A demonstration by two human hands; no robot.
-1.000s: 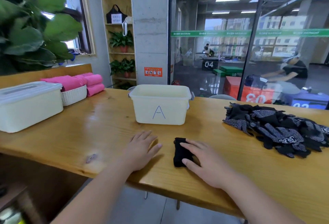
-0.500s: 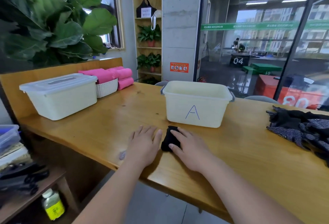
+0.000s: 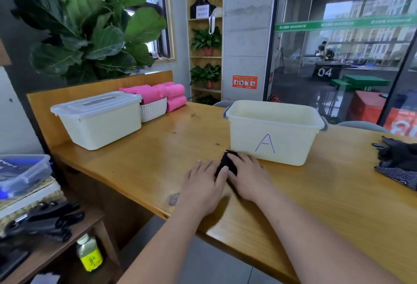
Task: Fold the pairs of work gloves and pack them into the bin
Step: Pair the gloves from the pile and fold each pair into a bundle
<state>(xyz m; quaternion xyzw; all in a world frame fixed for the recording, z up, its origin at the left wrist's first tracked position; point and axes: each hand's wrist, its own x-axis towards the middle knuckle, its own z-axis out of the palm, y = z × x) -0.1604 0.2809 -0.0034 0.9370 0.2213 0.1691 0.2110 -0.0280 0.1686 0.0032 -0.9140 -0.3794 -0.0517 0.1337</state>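
A folded black pair of gloves (image 3: 226, 162) lies on the wooden table (image 3: 158, 155), just in front of the cream bin marked A (image 3: 275, 133). My right hand (image 3: 250, 176) lies over its right side with straight fingers on top. My left hand (image 3: 203, 187) rests flat beside it, fingertips touching its left edge. A heap of black and dotted work gloves (image 3: 399, 163) sits at the table's right edge. The bin is open at the top, and I cannot see inside it.
A lidded cream box (image 3: 99, 119) and a white basket (image 3: 153, 110) of pink rolled towels (image 3: 167, 93) stand at the back left. A low shelf (image 3: 40, 243) holding a clear box, tools and a bottle is left of the table. Glass wall behind.
The folded gloves and both hands have shifted left across the table to the bin's front left corner. My left hand has closed in until it touches the bundle. The view turned left.
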